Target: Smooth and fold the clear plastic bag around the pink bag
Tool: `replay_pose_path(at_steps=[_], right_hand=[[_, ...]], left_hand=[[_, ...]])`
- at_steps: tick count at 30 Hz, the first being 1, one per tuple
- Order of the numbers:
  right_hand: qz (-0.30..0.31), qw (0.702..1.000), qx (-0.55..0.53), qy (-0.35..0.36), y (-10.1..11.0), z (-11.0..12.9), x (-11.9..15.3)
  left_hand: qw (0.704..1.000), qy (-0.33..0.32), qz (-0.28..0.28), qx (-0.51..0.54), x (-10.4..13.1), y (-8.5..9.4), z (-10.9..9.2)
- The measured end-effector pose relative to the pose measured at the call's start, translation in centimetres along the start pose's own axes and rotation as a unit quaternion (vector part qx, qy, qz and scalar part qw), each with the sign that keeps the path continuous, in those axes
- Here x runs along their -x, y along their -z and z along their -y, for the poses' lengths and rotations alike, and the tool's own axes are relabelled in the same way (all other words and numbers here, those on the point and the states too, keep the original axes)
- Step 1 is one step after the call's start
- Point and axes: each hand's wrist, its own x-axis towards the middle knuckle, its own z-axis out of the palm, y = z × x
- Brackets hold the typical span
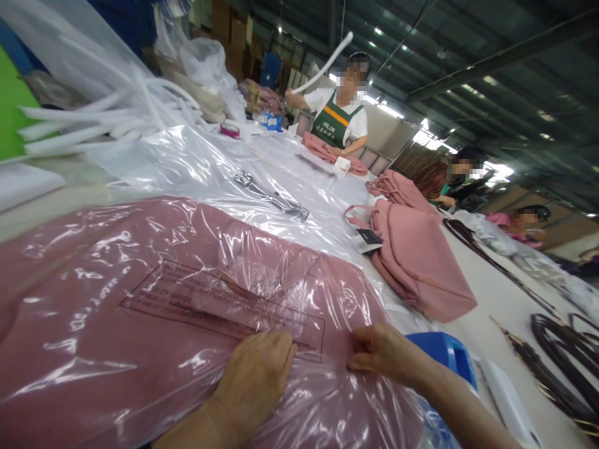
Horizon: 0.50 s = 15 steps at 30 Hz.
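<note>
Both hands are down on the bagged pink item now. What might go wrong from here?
1. The clear plastic bag is wrinkled and glossy; it may slip or crease under the left hand and right hand.
2. The blue object sits right under the right wrist and could get knocked.
3. The loose pink bag lies close by and could be nudged.

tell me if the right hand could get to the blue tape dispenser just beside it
Probably yes. The right hand rests on the bagged pink bag, and the blue dispenser sits right beside its wrist with nothing between them.
</note>
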Motion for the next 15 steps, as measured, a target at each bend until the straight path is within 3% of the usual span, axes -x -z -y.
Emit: replay_pose_path(at_steps=[6,10,13,15], right_hand=[[-0.09,0.993,0.011,-0.071,-0.8,-2.1,-0.9],[-0.153,0.981,0.039,-0.109,-0.3,-3.1,0.7],[-0.298,0.95,0.043,-0.084,-1.8,-1.8,3.2],[-0.422,0.905,0.026,0.036,-4.6,-0.4,4.2]], left_hand=[[0.998,0.015,0.058,-0.008,-0.1,0.1,0.0],[0.994,0.029,0.104,-0.001,-0.5,0.6,-0.1],[0.991,0.049,0.124,0.022,-0.8,1.0,-0.2],[0.988,0.062,0.136,0.037,-1.0,1.1,-0.2]])
